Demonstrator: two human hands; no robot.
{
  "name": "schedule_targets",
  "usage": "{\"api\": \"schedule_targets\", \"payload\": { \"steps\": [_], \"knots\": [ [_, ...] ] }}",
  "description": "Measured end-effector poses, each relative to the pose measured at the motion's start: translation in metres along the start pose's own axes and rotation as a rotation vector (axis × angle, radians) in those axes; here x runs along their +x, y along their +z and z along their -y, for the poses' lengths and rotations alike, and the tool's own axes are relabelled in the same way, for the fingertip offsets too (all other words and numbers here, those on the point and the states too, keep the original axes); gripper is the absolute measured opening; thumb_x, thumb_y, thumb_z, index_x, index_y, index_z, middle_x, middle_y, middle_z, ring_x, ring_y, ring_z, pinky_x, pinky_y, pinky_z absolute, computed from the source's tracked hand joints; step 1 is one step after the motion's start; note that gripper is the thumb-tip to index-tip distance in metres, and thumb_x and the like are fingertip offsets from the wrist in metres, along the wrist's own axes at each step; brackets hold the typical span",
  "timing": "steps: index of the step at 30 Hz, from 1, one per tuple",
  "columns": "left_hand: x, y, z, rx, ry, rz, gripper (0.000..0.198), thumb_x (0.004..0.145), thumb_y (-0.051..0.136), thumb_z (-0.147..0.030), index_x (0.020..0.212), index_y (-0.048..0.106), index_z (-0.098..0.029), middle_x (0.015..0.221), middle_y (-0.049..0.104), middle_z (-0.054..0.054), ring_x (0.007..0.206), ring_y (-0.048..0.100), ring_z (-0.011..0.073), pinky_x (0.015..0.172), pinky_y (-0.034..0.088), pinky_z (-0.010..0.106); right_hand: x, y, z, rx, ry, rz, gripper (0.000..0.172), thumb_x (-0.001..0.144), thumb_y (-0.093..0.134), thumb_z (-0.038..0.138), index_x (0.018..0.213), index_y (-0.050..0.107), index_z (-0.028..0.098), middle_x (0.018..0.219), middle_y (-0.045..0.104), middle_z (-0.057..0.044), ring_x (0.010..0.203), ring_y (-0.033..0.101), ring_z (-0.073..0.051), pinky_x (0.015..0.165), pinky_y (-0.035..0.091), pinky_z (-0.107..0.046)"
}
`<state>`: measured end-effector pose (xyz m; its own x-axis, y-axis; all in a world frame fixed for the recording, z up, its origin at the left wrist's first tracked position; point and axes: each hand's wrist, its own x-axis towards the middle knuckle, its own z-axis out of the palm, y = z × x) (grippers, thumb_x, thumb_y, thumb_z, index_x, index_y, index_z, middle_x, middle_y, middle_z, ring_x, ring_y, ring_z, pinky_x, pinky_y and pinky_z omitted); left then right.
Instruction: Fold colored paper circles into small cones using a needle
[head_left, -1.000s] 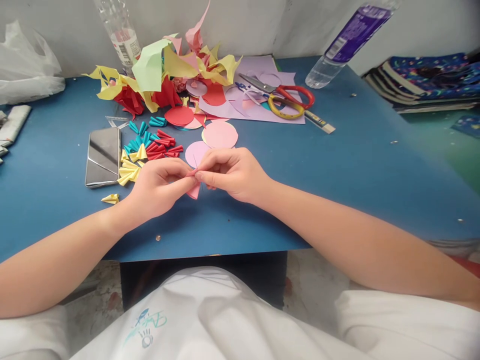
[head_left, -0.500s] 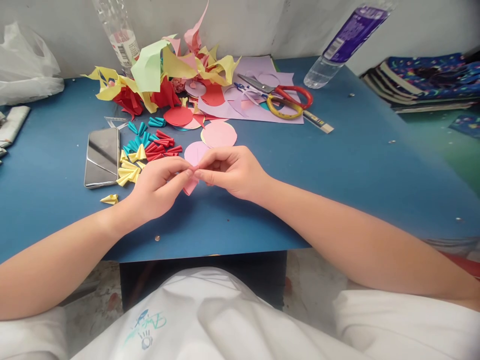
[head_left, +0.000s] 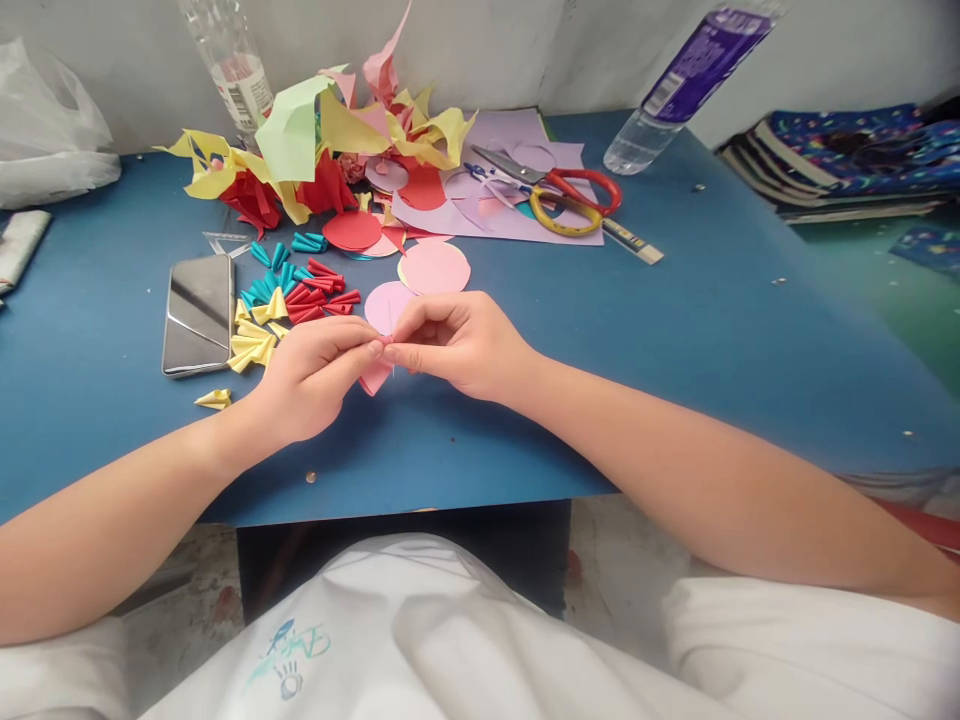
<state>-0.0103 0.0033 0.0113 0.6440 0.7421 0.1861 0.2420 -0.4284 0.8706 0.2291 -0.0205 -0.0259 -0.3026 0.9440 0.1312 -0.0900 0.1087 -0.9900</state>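
Observation:
My left hand and my right hand meet fingertip to fingertip over the blue table. Both pinch one small folded pink paper piece, whose pointed end hangs below the fingers. Just behind the hands lie two pink paper circles. Left of my left hand sit little folded cones in red, teal and yellow, with one yellow cone lying apart.
A phone lies face up at the left. A heap of coloured paper scraps fills the back, with scissors on lilac sheets, a ruler, two plastic bottles, and stacked books at right.
The hands stay pinched on the pink piece, and their fingers have shifted a little as they turn it. The view has drifted slightly.

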Motion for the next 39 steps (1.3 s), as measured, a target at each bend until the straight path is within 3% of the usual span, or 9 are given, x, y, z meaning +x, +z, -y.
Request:
{"api": "schedule_targets", "payload": {
  "steps": [3, 6, 8, 10, 13, 20, 25, 31, 39],
  "knots": [
    [0.0, 0.002, -0.001, -0.079, -0.031, -0.012, 0.038, 0.115, 0.076, -0.041, 0.08, 0.082, -0.026, 0.076, 0.076, 0.003, 0.073, 0.069, 0.0211, 0.072, 0.061, 0.04, 0.0, 0.001, 0.001, 0.026, -0.001, -0.005, 0.059, 0.079, 0.119, 0.066, 0.09, 0.08, 0.023, 0.084, 0.08, -0.002, 0.08, 0.075, -0.022, 0.072, 0.065, -0.037],
    [-0.002, 0.009, 0.002, -0.162, -0.058, -0.068, 0.019, 0.101, 0.094, -0.037, 0.095, 0.081, -0.024, 0.087, 0.08, 0.001, 0.077, 0.073, 0.0181, 0.069, 0.063, 0.033, 0.001, 0.002, 0.002, 0.052, -0.018, -0.039, 0.064, 0.08, 0.116, 0.073, 0.091, 0.077, 0.024, 0.085, 0.078, -0.002, 0.081, 0.073, -0.021, 0.073, 0.064, -0.036],
    [-0.005, 0.016, 0.005, -0.208, -0.062, -0.122, 0.036, 0.089, 0.104, -0.03, 0.113, 0.077, -0.027, 0.108, 0.086, 0.002, 0.091, 0.082, 0.0197, 0.081, 0.072, 0.035, 0.002, 0.004, 0.001, 0.07, -0.043, -0.066, 0.067, 0.082, 0.113, 0.079, 0.091, 0.075, 0.024, 0.087, 0.078, -0.002, 0.081, 0.071, -0.02, 0.072, 0.063, -0.035],
    [-0.008, 0.022, 0.008, -0.31, -0.057, -0.169, 0.051, 0.083, 0.108, -0.025, 0.12, 0.072, -0.03, 0.108, 0.087, 0.001, 0.094, 0.085, 0.0217, 0.088, 0.076, 0.039, 0.003, 0.005, 0.0, 0.096, -0.067, -0.075, 0.069, 0.085, 0.111, 0.081, 0.091, 0.073, 0.024, 0.085, 0.076, 0.0, 0.078, 0.068, -0.018, 0.07, 0.061, -0.033],
    [-0.011, 0.028, 0.01, -0.327, -0.069, -0.234, 0.056, 0.086, 0.109, -0.026, 0.127, 0.071, -0.032, 0.111, 0.089, 0.002, 0.099, 0.089, 0.0254, 0.089, 0.078, 0.043, 0.003, 0.007, -0.004, 0.126, -0.07, -0.058, 0.065, 0.089, 0.11, 0.077, 0.091, 0.071, 0.024, 0.082, 0.071, 0.003, 0.07, 0.062, -0.015, 0.065, 0.056, -0.032],
    [-0.011, 0.033, 0.009, -0.374, -0.131, -0.322, 0.056, 0.088, 0.106, -0.029, 0.129, 0.068, -0.033, 0.093, 0.086, -0.004, 0.08, 0.086, 0.0214, 0.076, 0.073, 0.037, 0.002, 0.015, -0.007, 0.124, 0.01, -0.081, 0.057, 0.085, 0.114, 0.064, 0.089, 0.072, 0.025, 0.075, 0.067, 0.004, 0.066, 0.059, -0.015, 0.061, 0.052, -0.031],
    [-0.009, 0.039, 0.015, -0.362, -0.057, -0.428, 0.048, 0.09, 0.1, -0.03, 0.124, 0.066, -0.032, 0.088, 0.083, -0.005, 0.075, 0.079, 0.0168, 0.067, 0.064, 0.03, 0.002, 0.02, -0.003, 0.155, 0.022, -0.127, 0.056, 0.081, 0.114, 0.062, 0.088, 0.073, 0.025, 0.073, 0.069, 0.002, 0.063, 0.058, -0.016, 0.059, 0.052, -0.033],
    [-0.005, 0.032, 0.016, -0.342, -0.062, -0.396, 0.047, 0.085, 0.1, -0.028, 0.113, 0.063, -0.03, 0.093, 0.084, -0.003, 0.077, 0.083, 0.0192, 0.068, 0.066, 0.032, 0.005, 0.021, -0.006, 0.163, 0.017, -0.09, 0.057, 0.079, 0.115, 0.062, 0.088, 0.072, 0.026, 0.072, 0.07, 0.004, 0.064, 0.059, -0.015, 0.058, 0.05, -0.031],
    [-0.004, 0.027, 0.011, -0.358, -0.128, -0.368, 0.048, 0.084, 0.099, -0.028, 0.115, 0.063, -0.03, 0.095, 0.083, -0.004, 0.077, 0.078, 0.0153, 0.07, 0.066, 0.031, 0.002, 0.017, -0.003, 0.085, -0.014, -0.095, 0.045, 0.085, 0.113, 0.058, 0.091, 0.082, 0.026, 0.073, 0.072, 0.003, 0.067, 0.063, -0.017, 0.067, 0.06, -0.034]
  ]
}}
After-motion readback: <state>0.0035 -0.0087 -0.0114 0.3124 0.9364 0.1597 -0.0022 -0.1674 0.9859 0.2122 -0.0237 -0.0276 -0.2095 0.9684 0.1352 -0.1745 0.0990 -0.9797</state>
